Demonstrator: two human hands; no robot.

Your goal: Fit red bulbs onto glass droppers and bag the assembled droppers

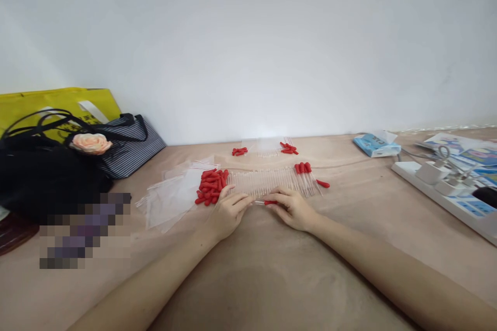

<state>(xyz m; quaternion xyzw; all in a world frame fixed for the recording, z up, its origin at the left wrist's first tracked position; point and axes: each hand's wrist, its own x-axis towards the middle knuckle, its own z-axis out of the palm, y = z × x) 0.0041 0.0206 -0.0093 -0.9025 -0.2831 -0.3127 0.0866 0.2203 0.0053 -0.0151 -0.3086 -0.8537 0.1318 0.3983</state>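
Your left hand [229,213] is closed to a narrow pinch, thumb and fingertips on one end of a clear tube [258,202]. Your right hand [292,209] is pinched just as narrow, its fingers around a red bulb [270,202] at the tube's other end. The tube lies level between your two hands, just above the table [233,279]; how far its tip sits inside the bulb is too small to tell. Your fingers hide part of both pieces.

Just beyond your fingertips, a row of tubes [260,183] lies side by side. At its right end, three bulbs [303,167] stand together on tube ends, with one more red bulb [323,184] lying slightly apart to their right. The bulb pile [210,186] is just beside your left hand, touching the clear bags [171,201] that spread to its left.
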